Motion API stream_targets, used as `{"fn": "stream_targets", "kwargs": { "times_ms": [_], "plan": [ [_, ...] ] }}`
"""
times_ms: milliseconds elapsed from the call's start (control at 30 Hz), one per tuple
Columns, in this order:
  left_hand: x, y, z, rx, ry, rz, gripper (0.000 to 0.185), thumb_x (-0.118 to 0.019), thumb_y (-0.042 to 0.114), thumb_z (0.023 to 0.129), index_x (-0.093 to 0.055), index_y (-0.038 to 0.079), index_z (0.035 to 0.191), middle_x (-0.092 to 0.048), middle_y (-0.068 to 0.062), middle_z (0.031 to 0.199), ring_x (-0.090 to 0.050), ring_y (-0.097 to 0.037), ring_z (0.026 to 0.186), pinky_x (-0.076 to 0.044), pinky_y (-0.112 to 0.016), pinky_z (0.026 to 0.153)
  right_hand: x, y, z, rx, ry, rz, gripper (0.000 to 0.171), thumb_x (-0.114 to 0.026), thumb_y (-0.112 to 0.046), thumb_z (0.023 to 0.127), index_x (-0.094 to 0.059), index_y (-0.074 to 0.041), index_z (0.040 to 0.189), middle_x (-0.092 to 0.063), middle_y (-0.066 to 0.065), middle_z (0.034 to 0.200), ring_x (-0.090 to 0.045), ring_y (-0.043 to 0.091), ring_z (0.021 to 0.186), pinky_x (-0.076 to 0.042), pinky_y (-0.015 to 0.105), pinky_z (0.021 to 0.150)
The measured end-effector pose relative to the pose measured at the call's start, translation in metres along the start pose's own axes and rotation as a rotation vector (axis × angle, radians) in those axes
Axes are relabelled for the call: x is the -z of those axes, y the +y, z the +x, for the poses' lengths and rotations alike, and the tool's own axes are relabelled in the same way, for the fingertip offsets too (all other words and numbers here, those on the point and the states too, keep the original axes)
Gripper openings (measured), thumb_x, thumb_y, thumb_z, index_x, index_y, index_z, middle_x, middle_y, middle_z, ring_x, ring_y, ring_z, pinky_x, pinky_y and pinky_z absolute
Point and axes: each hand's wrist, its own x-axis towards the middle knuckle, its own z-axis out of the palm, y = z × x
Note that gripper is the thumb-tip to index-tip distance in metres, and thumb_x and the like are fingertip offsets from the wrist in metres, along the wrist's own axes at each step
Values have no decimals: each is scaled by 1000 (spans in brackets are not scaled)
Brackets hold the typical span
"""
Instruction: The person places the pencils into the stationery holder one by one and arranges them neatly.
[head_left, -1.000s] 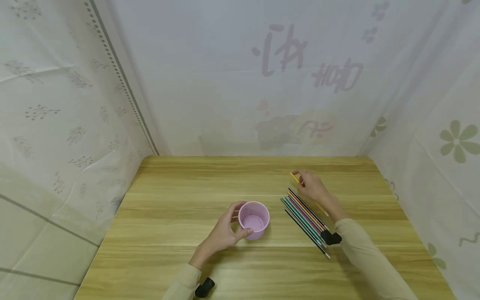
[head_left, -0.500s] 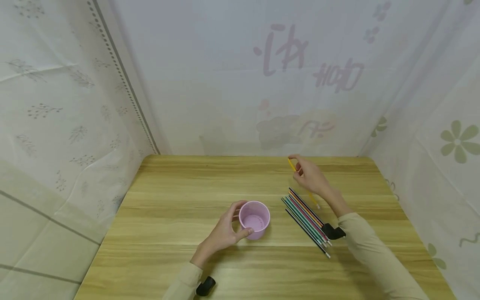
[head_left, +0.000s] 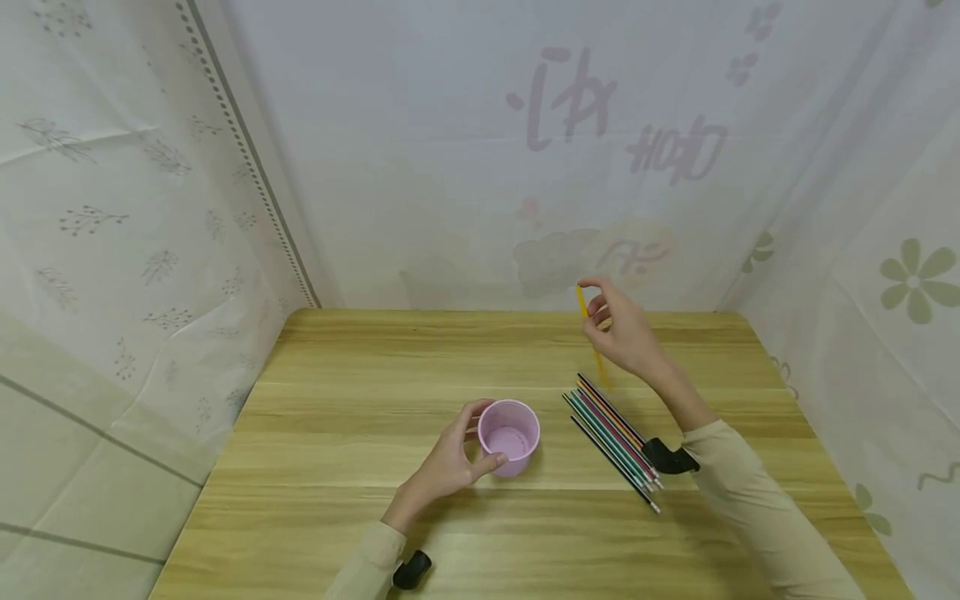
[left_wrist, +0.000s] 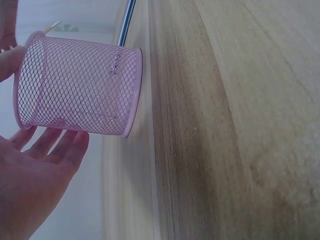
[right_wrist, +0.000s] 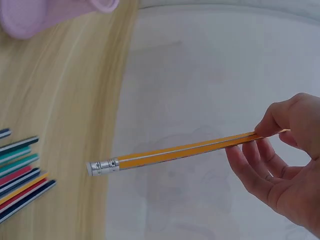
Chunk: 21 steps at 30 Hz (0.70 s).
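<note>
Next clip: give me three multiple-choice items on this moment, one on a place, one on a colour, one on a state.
1. Where do the loose pencils lie?
A. inside the cup
B. on the table, between the cup and the right forearm
C. at the table's far left corner

2. What colour is the mesh cup?
A. pink
B. black
C. blue

3. How is the yellow pencil at this moment?
A. flat on the table
B. standing in the cup
C. pinched in the air by the right hand

Answers: 1 B, the head view shows them in a row on the table; 2 A, pink in the head and left wrist views; 3 C, fingers pinch one end, clear of the wood.
</note>
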Motion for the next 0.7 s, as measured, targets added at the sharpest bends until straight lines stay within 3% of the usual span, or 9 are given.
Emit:
{"fn": "stream_targets", "kwargs": {
  "times_ms": [300,567,700],
  "plan": [
    [0,-1,-1,11,2,10,77,-74,33,75,-31,15,138,-49,-12,129,-49,-32,117,-46,-45,94,11,-39,-1,44,107,70,49,-53,-5,84,-41,-19,128,-52,2,84,-59,13,71,-53,25,54],
    [-1,-1,0,5,1,7,76,-73,31,76,-31,14,138,-49,-11,129,-49,-32,117,-46,-49,94,23,-98,-7,38,205,213,48,-54,6,82,-41,-7,126,-52,14,85,-59,22,74,-54,21,56],
    [-2,0,0,5,2,-1,76,-74,30,76,-32,14,137,-49,-11,129,-49,-32,117,-45,-49,95,22,-115,-11,46,268,287,47,-56,9,80,-41,-3,123,-52,19,85,-60,25,75,-55,22,56]
  ]
}}
